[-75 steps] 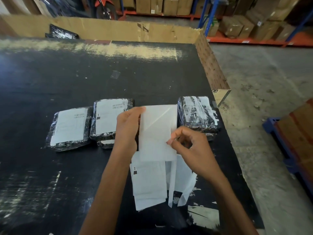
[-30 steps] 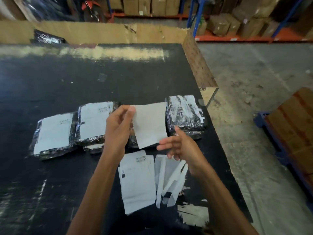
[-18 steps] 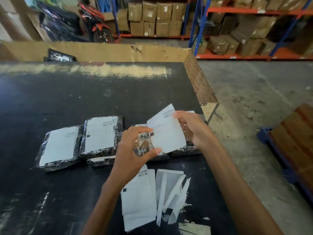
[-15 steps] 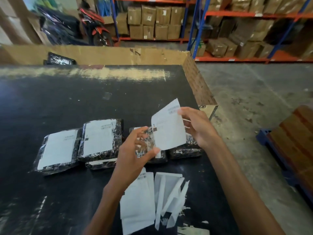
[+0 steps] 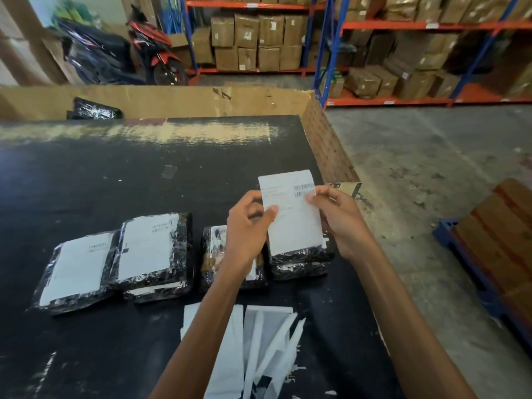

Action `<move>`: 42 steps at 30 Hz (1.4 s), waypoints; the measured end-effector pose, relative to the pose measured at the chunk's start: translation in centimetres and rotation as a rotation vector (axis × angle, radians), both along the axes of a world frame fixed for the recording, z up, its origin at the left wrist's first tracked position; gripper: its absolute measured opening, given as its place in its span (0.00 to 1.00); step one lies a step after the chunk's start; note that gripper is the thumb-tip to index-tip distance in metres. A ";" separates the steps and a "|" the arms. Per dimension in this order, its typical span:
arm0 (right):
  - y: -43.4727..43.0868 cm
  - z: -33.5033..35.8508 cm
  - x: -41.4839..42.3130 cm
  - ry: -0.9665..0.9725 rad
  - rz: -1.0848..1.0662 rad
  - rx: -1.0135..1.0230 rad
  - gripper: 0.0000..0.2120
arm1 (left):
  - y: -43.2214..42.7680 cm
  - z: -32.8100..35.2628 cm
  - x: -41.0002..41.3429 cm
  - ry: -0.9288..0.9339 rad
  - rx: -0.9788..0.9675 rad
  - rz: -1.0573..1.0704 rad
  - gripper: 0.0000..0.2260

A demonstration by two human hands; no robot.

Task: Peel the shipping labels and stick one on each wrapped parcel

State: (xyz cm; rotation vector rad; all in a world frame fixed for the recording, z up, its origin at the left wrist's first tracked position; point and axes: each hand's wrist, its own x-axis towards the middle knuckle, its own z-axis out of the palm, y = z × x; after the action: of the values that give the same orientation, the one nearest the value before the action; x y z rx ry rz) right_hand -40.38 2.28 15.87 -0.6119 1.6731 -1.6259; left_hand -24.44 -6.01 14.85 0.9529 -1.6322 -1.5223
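A white shipping label [image 5: 293, 217] with a barcode at its top stands upright above the rightmost black-wrapped parcel [image 5: 299, 259]. My left hand [image 5: 247, 228] pinches its left edge and my right hand [image 5: 336, 217] pinches its right edge near the barcode. To the left lie two wrapped parcels with labels on them, one [image 5: 76, 270] at the far left and one [image 5: 152, 249] beside it. A third parcel [image 5: 214, 254] sits partly behind my left forearm. A pile of label sheets and peeled backing strips [image 5: 259, 349] lies near the table's front edge.
The black table [image 5: 115, 182] has a cardboard wall [image 5: 172, 100] along its far edge and right side. Another black parcel [image 5: 95, 109] lies by that wall. Concrete floor, a blue pallet with boxes [image 5: 495, 240] and shelving are to the right.
The backing was peeled off and dropped on the pile. The label was turned printed side up, and both hands now hold it above the rightmost parcel. The camera tilted up.
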 end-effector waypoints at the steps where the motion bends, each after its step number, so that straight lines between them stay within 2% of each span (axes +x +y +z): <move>1: -0.2 -0.2 -0.5 0.052 -0.025 0.024 0.04 | -0.4 -0.4 -0.8 -0.023 -0.016 0.018 0.07; 6: -1.1 -1.6 -3.9 0.351 -0.066 0.128 0.08 | -2.1 -2.5 -3.9 -0.143 -0.107 0.050 0.07; 9: -1.8 -3.0 -5.5 0.480 -0.062 0.165 0.09 | -2.9 -3.4 -5.2 -0.240 -0.095 0.052 0.10; 12: -2.6 -4.8 -6.2 0.603 -0.063 0.223 0.07 | -3.7 -4.8 -6.7 -0.335 -0.117 0.086 0.10; 15: -3.1 -6.5 -6.3 0.653 -0.064 0.283 0.04 | -4.1 -5.8 -7.6 -0.440 -0.189 0.119 0.10; 23: -3.6 -8.9 -6.2 0.718 -0.079 0.360 0.07 | -4.6 -6.8 -8.7 -0.773 -0.361 0.090 0.11; 32: -3.7 -9.2 -5.8 0.766 -0.089 0.459 0.08 | -4.5 -7.3 -9.3 -0.911 -0.506 0.041 0.15; 35: -3.8 -8.9 -5.1 0.824 -0.118 0.526 0.09 | -4.2 -7.3 -9.7 -1.024 -0.578 0.010 0.19; 37: -4.0 -8.9 -4.6 0.897 -0.130 0.599 0.10 | -4.2 -7.4 -9.8 -1.104 -0.599 -0.013 0.22; 39: -4.1 -8.8 -4.4 0.938 -0.148 0.662 0.13 | -4.5 -7.6 -9.6 -1.096 -0.561 -0.010 0.23; 42: -3.8 -8.6 -5.1 0.938 -0.167 0.817 0.29 | -4.7 -7.8 -9.3 -1.009 -0.495 0.030 0.25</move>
State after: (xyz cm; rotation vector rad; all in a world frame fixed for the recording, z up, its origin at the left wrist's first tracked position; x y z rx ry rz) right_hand -45.47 -1.56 7.24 -0.8587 2.8711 -0.5674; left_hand -33.77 -10.66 7.07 1.5449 -2.4781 -0.5014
